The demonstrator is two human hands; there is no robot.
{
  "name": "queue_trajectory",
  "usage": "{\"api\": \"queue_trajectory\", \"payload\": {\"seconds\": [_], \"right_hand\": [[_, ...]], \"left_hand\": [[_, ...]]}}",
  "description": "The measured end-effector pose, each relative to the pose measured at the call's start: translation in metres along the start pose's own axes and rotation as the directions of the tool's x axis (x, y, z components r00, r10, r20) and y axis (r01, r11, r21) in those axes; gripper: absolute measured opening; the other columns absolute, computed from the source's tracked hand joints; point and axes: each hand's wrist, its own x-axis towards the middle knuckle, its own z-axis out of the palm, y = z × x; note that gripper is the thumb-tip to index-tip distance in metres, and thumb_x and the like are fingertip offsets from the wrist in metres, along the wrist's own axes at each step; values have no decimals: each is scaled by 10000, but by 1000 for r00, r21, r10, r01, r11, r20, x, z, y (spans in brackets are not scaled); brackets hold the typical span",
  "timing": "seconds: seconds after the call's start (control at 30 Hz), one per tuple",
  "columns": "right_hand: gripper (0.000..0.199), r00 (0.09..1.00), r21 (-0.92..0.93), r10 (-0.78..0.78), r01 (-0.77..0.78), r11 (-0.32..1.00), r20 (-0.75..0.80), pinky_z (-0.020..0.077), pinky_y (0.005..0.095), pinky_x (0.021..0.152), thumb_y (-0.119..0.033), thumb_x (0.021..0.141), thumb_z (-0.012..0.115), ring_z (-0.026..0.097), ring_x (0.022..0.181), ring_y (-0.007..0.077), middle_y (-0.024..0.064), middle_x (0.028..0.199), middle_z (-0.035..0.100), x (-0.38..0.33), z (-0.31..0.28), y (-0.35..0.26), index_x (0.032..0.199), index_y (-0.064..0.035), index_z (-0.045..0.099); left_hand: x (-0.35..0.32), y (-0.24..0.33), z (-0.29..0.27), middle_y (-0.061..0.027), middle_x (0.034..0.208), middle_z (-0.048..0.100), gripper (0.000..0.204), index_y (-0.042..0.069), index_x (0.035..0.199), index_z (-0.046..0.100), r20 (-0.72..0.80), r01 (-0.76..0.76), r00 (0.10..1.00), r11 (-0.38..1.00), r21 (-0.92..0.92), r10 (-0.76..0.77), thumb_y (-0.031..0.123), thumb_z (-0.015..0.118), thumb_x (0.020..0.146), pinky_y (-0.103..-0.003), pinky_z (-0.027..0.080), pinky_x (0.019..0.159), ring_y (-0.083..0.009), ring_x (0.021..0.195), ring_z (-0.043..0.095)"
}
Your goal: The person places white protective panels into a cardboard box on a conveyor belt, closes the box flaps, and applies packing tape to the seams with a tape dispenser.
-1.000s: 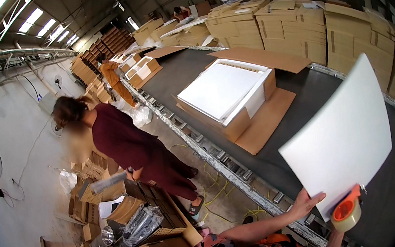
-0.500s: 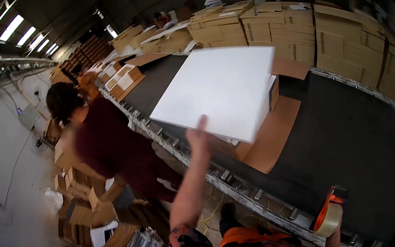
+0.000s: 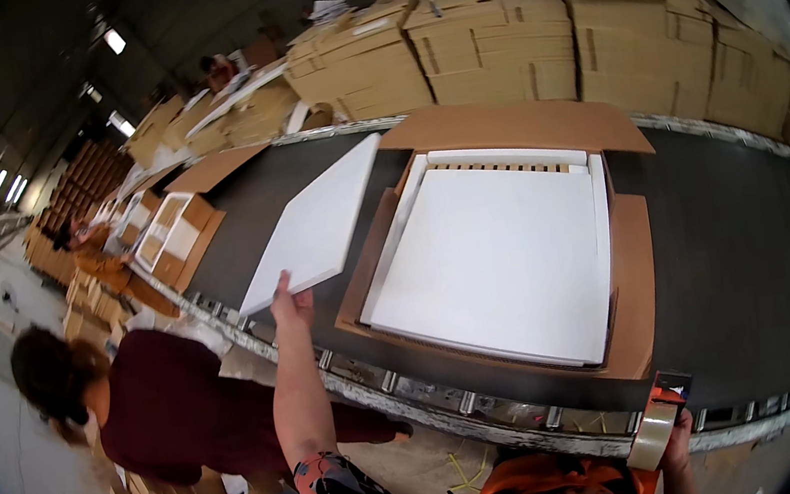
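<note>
Here, dark conveyor belt [image 3: 736, 229] in dim warehouse, left fingers [image 3: 282, 289] pinching white panel [image 3: 316, 226]

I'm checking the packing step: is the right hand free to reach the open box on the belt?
Probably not as it is: the right hand holds a tape dispenser at the belt's near edge. The open cardboard box lies just ahead, with nothing between them.
</note>
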Motion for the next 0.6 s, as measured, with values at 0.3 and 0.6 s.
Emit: {"api": "queue_trajectory", "payload": {"seconds": [0.3,0.6], "right_hand": [[187,972,-45,19,-30,999,-233,532,288,660,32,737,625,644,730,150,45,833,661,-26,57,-11,919,-4,645],[315,728,47,-50,112,993,-684,507,319,692,1,742,448,613,777,201,86,886,614,18,-15,0,1032,14,570]], "left_hand": [[105,27,-46,-127,1178,599,571,23,1202,533,-238,348,910,937,-10,-340,427,674,823,-411,516,882,-280,1065,585],[-56,-65,-24,-156,1219,517,657,-93,1306,404,400,-434,898,525,732,185,339,647,874,-321,399,920,-219,1055,505]]}}
